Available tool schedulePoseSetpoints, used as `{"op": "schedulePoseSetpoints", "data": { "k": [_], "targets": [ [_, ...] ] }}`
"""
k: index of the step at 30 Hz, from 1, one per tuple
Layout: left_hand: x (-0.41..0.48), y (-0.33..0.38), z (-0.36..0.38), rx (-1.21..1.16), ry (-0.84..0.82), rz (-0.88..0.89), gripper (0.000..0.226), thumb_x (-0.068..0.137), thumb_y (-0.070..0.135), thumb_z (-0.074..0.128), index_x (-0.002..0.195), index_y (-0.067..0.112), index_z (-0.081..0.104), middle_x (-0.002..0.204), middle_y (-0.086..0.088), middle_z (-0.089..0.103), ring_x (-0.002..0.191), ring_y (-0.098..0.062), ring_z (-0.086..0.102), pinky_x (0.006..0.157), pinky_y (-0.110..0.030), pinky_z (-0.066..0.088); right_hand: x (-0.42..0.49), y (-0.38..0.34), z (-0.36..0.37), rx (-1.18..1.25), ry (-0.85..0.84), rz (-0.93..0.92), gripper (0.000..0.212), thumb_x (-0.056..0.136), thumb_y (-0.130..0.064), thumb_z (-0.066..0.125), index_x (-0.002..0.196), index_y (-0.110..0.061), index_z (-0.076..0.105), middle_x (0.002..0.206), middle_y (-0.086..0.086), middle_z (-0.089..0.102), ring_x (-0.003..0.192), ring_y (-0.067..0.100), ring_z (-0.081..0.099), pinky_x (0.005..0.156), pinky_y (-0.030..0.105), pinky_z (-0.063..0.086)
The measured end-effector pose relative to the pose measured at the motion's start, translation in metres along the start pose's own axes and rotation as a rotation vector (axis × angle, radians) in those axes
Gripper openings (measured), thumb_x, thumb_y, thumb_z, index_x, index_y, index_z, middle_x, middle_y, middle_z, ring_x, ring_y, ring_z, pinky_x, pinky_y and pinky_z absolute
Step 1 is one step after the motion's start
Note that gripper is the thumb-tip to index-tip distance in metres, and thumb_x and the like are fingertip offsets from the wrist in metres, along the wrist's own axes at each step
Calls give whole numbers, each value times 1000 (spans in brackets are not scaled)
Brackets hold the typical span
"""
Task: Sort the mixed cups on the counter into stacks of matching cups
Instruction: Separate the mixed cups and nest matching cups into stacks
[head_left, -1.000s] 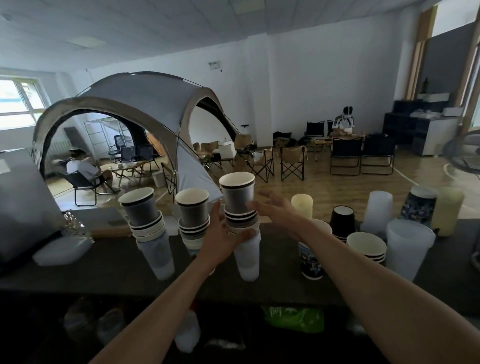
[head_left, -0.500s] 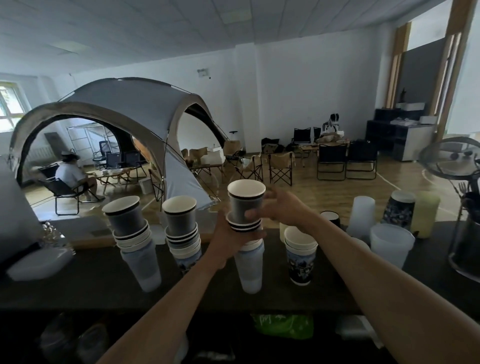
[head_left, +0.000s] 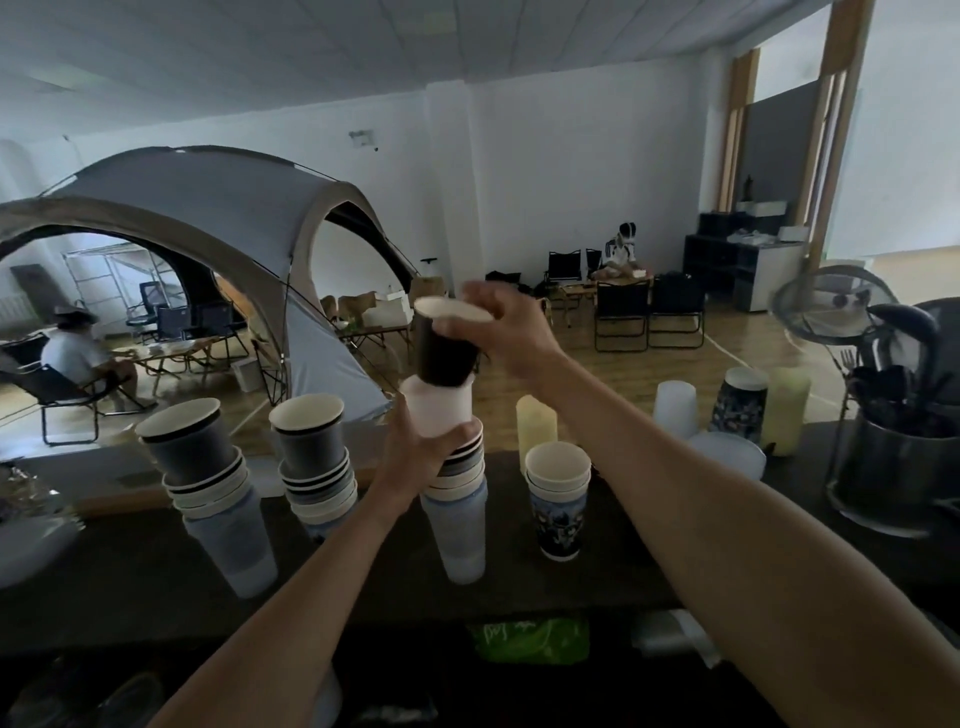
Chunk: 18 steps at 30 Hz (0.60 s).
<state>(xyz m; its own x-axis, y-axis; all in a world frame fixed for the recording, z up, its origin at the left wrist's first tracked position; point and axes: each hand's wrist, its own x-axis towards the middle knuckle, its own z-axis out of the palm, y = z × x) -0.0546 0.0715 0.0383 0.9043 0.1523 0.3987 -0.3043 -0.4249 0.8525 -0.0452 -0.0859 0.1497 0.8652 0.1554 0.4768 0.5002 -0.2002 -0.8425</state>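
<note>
- Cup under handling: dark cup (head_left: 445, 353), white inside, raised above the middle stack (head_left: 460, 525) and slightly tilted, its base at the mouth of a white cup (head_left: 439, 413).
- Right hand (head_left: 511, 332) grips the dark cup near the rim from the right, fingers curled round it. Thumb position cannot be told.
- Left hand (head_left: 415, 462) holds the white cup low down, thumb on its left wall and fingers curled round the right side, touching the striped cups beneath.
- Middle stack stands on the dark counter (head_left: 130, 597), a translucent cup at its foot.
- Left stack (head_left: 208, 467) and second stack (head_left: 314, 457), both mixed, stand apart to the left.
- Printed cup stack (head_left: 558, 499) sits just right of the middle stack, with a pale yellow cup (head_left: 535, 421) behind it.
- Steel pot (head_left: 883, 478) of utensils stands at far right.
</note>
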Motion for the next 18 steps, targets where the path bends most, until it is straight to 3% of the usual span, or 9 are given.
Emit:
{"op": "schedulePoseSetpoints", "data": {
  "k": [2, 5, 7, 10, 15, 18],
  "targets": [
    [1, -5, -4, -26, -9, -3, 93, 64, 48, 86, 137, 23, 36, 120, 1, 53, 110, -17, 55, 85, -36, 54, 4, -13, -37, 43, 118, -52, 73, 72, -35, 84, 135, -19, 51, 124, 0, 58, 112, 17, 57, 94, 36, 53],
    [1, -10, -7, -13, -15, -9, 97, 60, 55, 86, 138, 24, 36, 120, 0, 55, 109, -18, 56, 86, -39, 56, -5, 0, -104, -364, 178, -15, 77, 74, -40, 80, 141, -21, 47, 134, 1, 54, 116, 17, 53, 95, 32, 46],
    [2, -10, -4, -6, -2, 15, 97, 56, 60, 84, 135, 22, 41, 118, 0, 58, 108, -18, 59, 84, -36, 55, -23, 28, -135, -572, 106, 143, 77, 74, -39, 80, 141, -18, 48, 136, 4, 56, 120, 22, 53, 97, 35, 45],
    [3, -12, -3, 7, 60, 30, 99, 50, 70, 79, 130, 21, 47, 118, -3, 62, 108, -22, 61, 89, -47, 56, -54, 81, -150, -689, -54, 346, 78, 71, -39, 82, 139, -17, 50, 130, 5, 59, 112, 21, 56, 88, 32, 46],
    [1, -9, -1, 73, 50, 62, 100, 51, 73, 73, 132, 20, 46, 119, -2, 60, 107, -22, 59, 85, -41, 54, -78, 129, -146, -836, -111, 408, 84, 58, -58, 75, 131, -26, 50, 119, 0, 60, 99, 21, 59, 78, 37, 54],
    [0, -9, -1, 72, 33, 78, 101, 52, 72, 73, 134, 21, 44, 120, -1, 60, 108, -20, 59, 83, -37, 54, -81, 137, -146, -908, -154, 428, 83, 61, -57, 75, 135, -30, 48, 123, 1, 59, 108, 25, 56, 82, 37, 50]
  ]
}}
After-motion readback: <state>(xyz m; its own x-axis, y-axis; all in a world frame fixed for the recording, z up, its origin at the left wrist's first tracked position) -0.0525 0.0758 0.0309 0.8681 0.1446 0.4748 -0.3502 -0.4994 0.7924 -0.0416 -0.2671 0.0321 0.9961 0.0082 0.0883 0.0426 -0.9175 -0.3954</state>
